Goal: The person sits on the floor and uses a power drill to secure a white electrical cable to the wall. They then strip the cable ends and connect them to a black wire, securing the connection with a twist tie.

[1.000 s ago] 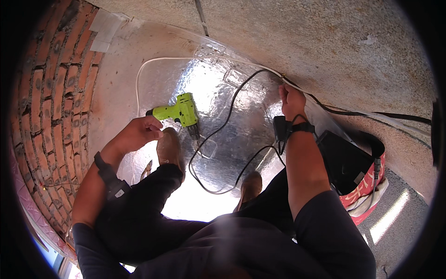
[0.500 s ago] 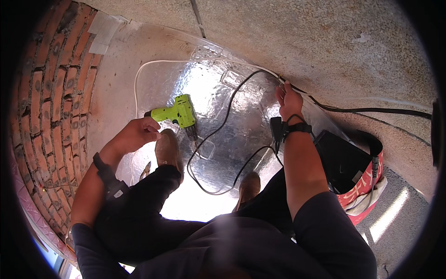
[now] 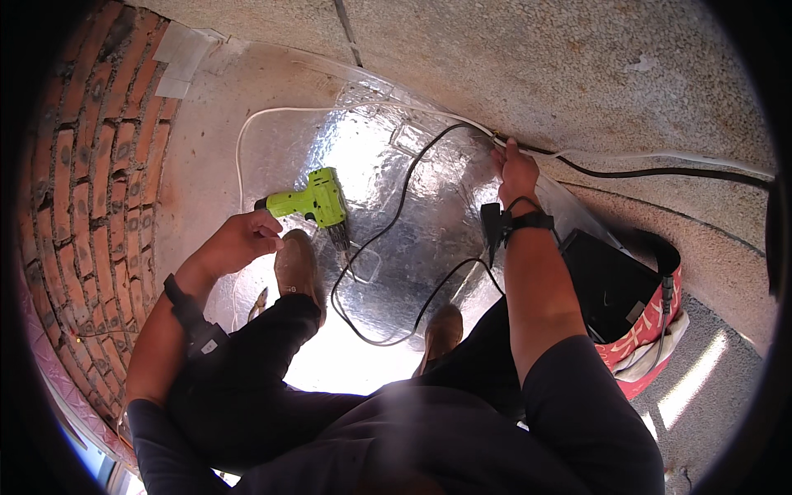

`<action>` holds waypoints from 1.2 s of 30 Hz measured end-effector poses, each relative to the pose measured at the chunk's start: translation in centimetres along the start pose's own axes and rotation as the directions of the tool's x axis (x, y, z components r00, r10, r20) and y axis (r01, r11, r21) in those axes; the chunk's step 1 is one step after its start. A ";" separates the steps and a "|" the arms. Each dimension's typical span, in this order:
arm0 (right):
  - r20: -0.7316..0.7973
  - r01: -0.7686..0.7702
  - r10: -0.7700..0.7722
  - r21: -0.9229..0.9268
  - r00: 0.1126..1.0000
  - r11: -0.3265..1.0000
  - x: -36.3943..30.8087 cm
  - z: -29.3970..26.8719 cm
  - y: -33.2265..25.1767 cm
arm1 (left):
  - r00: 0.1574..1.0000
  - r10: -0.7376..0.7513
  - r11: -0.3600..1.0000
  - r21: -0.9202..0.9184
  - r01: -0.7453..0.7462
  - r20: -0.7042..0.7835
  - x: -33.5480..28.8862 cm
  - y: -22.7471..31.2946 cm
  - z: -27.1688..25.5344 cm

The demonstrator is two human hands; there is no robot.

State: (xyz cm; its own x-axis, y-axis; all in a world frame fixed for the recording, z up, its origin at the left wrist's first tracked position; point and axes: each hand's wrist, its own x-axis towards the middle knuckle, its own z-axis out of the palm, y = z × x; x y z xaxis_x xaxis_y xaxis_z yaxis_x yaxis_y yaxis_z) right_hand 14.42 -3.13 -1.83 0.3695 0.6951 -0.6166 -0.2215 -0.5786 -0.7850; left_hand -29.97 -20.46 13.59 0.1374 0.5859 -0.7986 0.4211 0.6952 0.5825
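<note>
Drill [image 3: 324, 199], chuck [image 3: 340, 238] nearward, handle [image 3: 285, 204] left, cables [image 3: 635, 174] slanting rightward at right fingers [image 3: 500, 157].

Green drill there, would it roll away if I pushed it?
The drill probably wouldn't roll far: its handle juts sideways from the body. It might slide or swivel a little, since the foil under it looks shiny, though wrinkled. It would likely feel stiff and rather heavy, given its chunky body.
</note>
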 end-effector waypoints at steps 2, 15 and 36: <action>-0.014 0.065 -0.066 -0.061 0.998 0.996 0.7 -0.2 0.2 | 1.000 0.000 1.000 0.004 0.000 0.003 0.0 0.1 0.1; 0.104 0.076 -0.073 -0.029 0.992 0.997 1.0 -0.1 4.2 | 0.999 -0.031 0.999 0.015 0.032 -0.007 0.3 0.8 0.6; 0.236 -0.324 0.239 0.451 0.942 0.832 -0.5 2.8 3.2 | 0.999 -0.039 0.998 0.048 0.038 0.007 0.2 1.0 0.7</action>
State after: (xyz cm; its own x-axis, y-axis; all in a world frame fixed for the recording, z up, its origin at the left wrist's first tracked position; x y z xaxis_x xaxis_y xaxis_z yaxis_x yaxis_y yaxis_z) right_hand 11.04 -4.12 -4.21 0.0826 0.6171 -0.7825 -0.7108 -0.5138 -0.4803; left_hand -28.90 -20.00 13.92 0.1271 0.5559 -0.8215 0.4684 0.6964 0.5437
